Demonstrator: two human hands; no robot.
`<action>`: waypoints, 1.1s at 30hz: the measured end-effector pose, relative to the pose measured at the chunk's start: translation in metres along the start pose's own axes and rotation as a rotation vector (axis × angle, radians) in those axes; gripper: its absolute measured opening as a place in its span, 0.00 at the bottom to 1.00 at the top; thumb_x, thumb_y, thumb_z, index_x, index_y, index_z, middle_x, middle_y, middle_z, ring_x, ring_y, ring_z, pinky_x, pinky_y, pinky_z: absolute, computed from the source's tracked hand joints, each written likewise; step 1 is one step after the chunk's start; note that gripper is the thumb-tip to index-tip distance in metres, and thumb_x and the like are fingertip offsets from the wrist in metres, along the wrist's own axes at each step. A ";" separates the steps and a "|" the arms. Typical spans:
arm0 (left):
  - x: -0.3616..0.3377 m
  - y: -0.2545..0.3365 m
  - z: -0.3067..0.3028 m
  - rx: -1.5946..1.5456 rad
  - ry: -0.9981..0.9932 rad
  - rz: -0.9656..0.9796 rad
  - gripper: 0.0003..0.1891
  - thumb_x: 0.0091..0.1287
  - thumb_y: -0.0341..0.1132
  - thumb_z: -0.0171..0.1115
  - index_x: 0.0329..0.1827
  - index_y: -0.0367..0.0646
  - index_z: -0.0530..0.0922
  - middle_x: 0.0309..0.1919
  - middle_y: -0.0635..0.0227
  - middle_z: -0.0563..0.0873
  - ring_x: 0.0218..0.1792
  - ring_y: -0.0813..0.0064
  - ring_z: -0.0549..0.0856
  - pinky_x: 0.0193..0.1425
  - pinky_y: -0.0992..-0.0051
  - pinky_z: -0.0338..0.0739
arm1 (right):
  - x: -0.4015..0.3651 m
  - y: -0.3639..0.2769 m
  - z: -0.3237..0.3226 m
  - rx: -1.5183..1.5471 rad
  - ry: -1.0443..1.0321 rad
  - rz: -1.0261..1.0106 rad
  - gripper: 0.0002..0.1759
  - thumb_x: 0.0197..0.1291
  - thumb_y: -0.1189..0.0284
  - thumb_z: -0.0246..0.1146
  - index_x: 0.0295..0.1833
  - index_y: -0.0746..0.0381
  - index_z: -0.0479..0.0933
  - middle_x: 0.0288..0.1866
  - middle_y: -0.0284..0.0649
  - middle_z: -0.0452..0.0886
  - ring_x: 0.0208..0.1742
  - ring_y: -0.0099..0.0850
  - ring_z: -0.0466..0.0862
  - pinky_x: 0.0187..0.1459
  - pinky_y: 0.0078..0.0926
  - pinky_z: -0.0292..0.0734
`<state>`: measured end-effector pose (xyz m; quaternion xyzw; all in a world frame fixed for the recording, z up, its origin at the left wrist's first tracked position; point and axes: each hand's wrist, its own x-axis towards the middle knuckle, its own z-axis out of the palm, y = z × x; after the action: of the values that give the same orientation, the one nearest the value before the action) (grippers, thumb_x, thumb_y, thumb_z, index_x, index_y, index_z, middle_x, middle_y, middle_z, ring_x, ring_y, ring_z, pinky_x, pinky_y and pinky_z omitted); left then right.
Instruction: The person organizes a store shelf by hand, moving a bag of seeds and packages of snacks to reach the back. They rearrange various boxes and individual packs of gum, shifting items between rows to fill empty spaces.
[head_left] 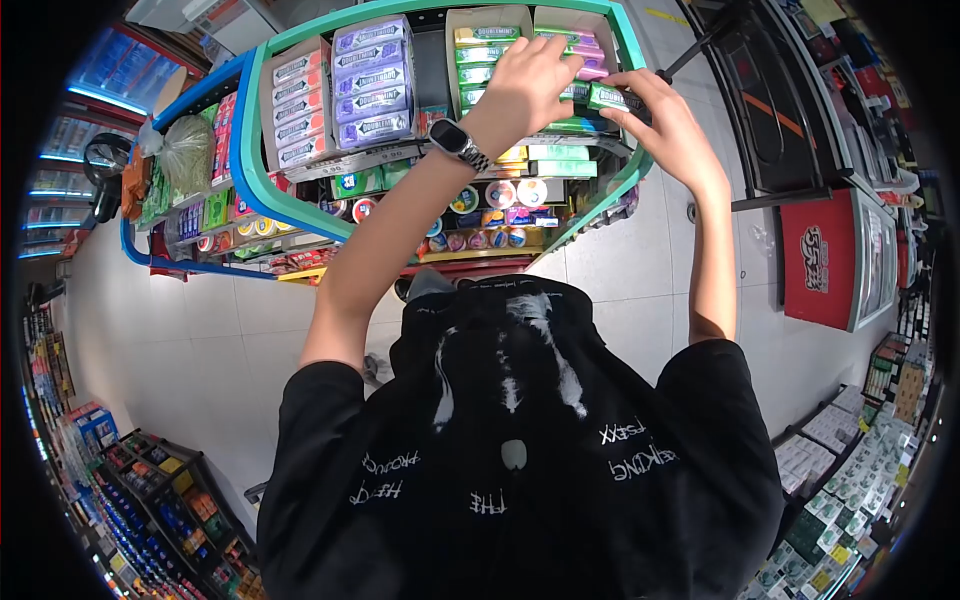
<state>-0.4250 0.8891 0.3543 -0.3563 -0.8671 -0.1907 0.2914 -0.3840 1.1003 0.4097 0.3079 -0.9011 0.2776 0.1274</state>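
My right hand [665, 115] pinches a dark green gum pack [614, 98] between thumb and fingers, at the right end of the display's top tray. My left hand [532, 82], with a watch [456, 140] on its wrist, lies over the neighbouring boxes. Its fingers are spread and reach the green and pink gum packs [590, 68] there. The palm hides part of those packs. Left of this hand, a box of green gum packs [478, 55] stands in the tray. Farther left are purple gum packs [372, 80] and pale orange gum packs [298, 110], stacked in rows.
A teal rim [632, 40] borders the rack, with candy tubs [500, 194] on lower shelves. A blue-rimmed rack [180, 262] adjoins it on the left. At right stand a black metal frame [760, 110] and a red freezer [820, 255]. Tiled floor [640, 270] lies below.
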 end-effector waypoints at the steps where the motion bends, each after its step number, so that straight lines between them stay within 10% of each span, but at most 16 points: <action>1: 0.000 0.001 -0.001 0.059 0.004 0.010 0.21 0.53 0.39 0.73 0.48 0.44 0.79 0.45 0.64 0.77 0.51 0.64 0.77 0.55 0.63 0.70 | 0.001 -0.002 -0.002 -0.102 -0.026 -0.067 0.18 0.63 0.65 0.65 0.54 0.64 0.78 0.46 0.46 0.82 0.46 0.46 0.81 0.47 0.38 0.76; 20: 0.007 -0.009 -0.003 0.111 -0.100 -0.058 0.16 0.62 0.41 0.68 0.48 0.43 0.79 0.41 0.64 0.84 0.49 0.65 0.81 0.55 0.65 0.71 | 0.019 -0.008 0.012 -0.062 0.172 0.126 0.16 0.66 0.72 0.61 0.58 0.62 0.74 0.47 0.48 0.79 0.50 0.52 0.79 0.48 0.45 0.74; 25: 0.002 -0.004 0.004 0.124 -0.053 -0.036 0.13 0.59 0.38 0.70 0.42 0.41 0.82 0.39 0.64 0.82 0.46 0.62 0.80 0.54 0.67 0.72 | 0.050 0.018 0.031 -0.176 0.222 -0.127 0.16 0.66 0.69 0.61 0.57 0.59 0.75 0.46 0.45 0.80 0.49 0.49 0.80 0.50 0.43 0.73; 33: -0.002 -0.006 0.004 -0.021 0.314 -0.089 0.12 0.50 0.32 0.73 0.36 0.41 0.80 0.38 0.66 0.76 0.43 0.64 0.75 0.47 0.65 0.68 | 0.032 0.010 0.033 -0.171 0.302 -0.060 0.16 0.62 0.71 0.65 0.55 0.60 0.75 0.42 0.44 0.81 0.48 0.46 0.80 0.51 0.40 0.73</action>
<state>-0.4296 0.8865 0.3496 -0.2866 -0.8235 -0.2660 0.4110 -0.4174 1.0725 0.3914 0.2773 -0.8825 0.2391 0.2953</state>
